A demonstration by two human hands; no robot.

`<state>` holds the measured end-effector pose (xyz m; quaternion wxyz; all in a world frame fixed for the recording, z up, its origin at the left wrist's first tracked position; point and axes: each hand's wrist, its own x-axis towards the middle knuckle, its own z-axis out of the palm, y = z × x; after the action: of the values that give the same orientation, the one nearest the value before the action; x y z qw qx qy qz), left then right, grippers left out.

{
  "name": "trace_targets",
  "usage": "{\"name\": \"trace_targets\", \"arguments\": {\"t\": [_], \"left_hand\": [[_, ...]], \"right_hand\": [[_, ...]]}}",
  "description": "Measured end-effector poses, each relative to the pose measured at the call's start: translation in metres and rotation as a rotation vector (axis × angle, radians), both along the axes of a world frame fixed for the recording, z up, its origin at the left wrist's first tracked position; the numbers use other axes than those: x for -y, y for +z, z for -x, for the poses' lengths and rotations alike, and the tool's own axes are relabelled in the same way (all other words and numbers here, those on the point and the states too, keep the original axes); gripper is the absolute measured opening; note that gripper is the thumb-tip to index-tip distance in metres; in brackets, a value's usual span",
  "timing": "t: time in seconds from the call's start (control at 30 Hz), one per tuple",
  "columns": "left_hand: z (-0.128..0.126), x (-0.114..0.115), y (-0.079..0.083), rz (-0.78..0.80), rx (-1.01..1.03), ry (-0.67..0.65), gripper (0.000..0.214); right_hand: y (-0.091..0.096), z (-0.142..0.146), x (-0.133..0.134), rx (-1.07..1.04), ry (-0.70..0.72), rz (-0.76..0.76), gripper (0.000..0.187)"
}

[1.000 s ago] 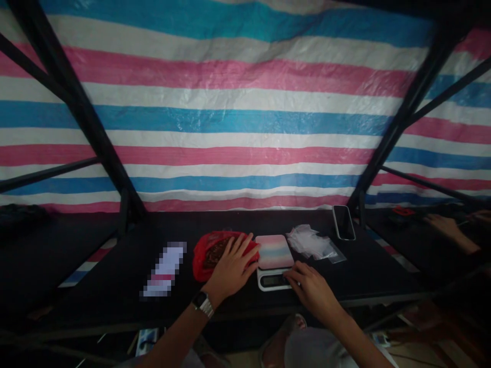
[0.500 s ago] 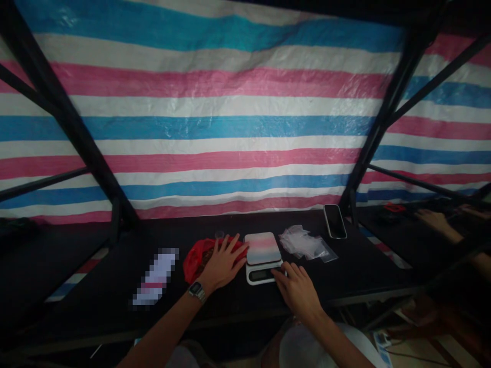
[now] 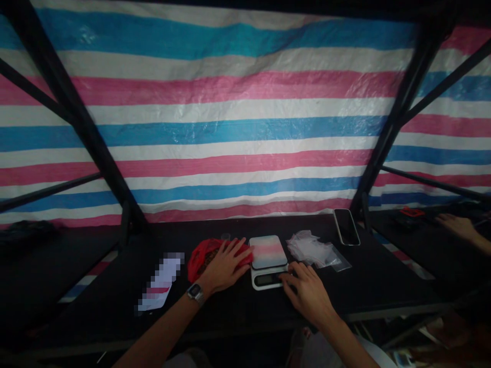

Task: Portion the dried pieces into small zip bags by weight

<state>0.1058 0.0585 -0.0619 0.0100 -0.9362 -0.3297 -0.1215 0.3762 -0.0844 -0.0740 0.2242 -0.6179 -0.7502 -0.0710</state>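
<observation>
My left hand [image 3: 224, 266] lay flat, its grip open, fingers spread over the red plastic bag [image 3: 203, 254] on the dark surface [image 3: 115, 286]. The bag sat just left of the small white scale [image 3: 268, 261], touching its edge as far as I could tell. My right hand [image 3: 309, 291] rested at the scale's front, grip loose and holding nothing, fingertips [image 3: 286, 277] at the display strip. A heap of clear little bags [image 3: 316, 250] lay just right of the scale, and a phone [image 3: 347, 227] lay face up beyond them near the black post. Another person's hand [image 3: 458, 227] rested on the neighbouring surface at far right.
</observation>
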Motion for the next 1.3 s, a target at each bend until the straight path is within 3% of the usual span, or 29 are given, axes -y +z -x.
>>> {"name": "trace_targets", "arguments": {"t": [0.3,0.47,0.6,0.77,0.97,1.1,1.2,1.3], "left_hand": [[0.061,0.015,-0.015,-0.180,0.270,0.273,0.048],[0.075,0.010,-0.021,-0.248,0.357,0.289,0.046],[0.075,0.014,-0.017,-0.293,0.397,0.240,0.043],[0.071,0.021,-0.012,-0.337,0.442,0.229,0.040],[0.052,0.040,-0.005,-0.378,0.484,0.161,0.040],[0.037,0.051,-0.003,-0.386,0.526,0.100,0.043],[0.027,0.050,-0.003,-0.387,0.547,0.080,0.044],[0.024,0.043,-0.003,-0.414,0.567,0.100,0.041]], "right_hand": [[-0.009,0.008,0.001,0.144,-0.034,-0.082,0.021],[0.002,0.015,-0.004,0.191,-0.043,0.004,0.016],[0.012,0.013,-0.007,0.175,-0.020,0.062,0.017],[0.007,0.000,-0.004,-0.039,-0.027,0.079,0.024],[0.003,-0.045,-0.008,-0.218,-0.217,-0.067,0.029],[0.010,-0.079,-0.031,-0.129,-0.432,-0.175,0.035],[0.021,-0.086,-0.059,-0.088,-0.424,-0.157,0.042],[0.027,-0.082,-0.081,-0.072,-0.431,-0.034,0.039]]}}
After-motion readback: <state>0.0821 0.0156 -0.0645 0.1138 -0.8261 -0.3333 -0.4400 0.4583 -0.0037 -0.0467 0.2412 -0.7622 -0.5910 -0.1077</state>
